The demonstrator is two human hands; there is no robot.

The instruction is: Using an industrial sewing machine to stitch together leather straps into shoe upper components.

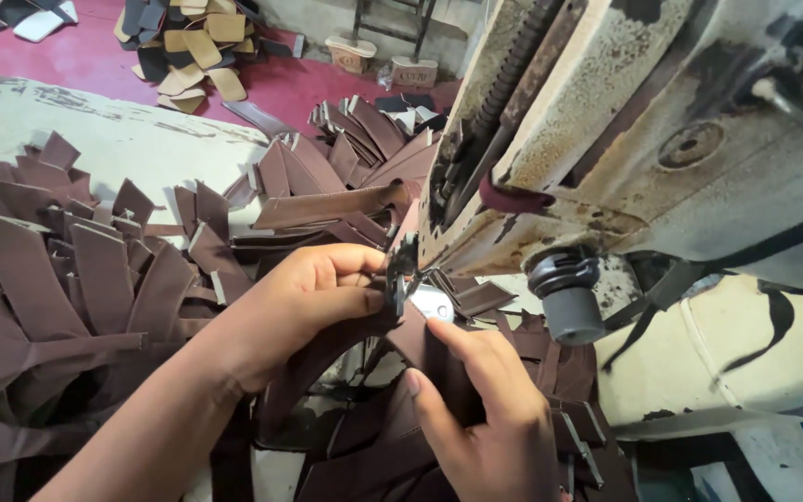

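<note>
Biggest thing here is the old sewing machine, cream paint worn off and rusty, filling the whole upper right; its top and far side run out of the shot, so no idea what the rest looks like. Under it is the pale worktable, mostly buried under a heap of brown straps fanned out left and behind; past that a red floor with a pile of tan insoles, too small to tell much more.

The piece being worked is a brown strap looping from under the presser foot down toward the person; looks like thin faux leather to me, light and floppy, bends easily but probably holds a crease; the surface seems a bit slick, so I'd pinch it near the edge, close to the needle, like it's being held now.

Left hand is curled closed with thumb and fingers pinching the strap right at the foot; right hand lies half open, index finger pressing the strap flat just beside the metal plate, not really gripping.

The needle itself is hidden behind the foot and fingers; can't tell if any stitching is on there yet.
</note>
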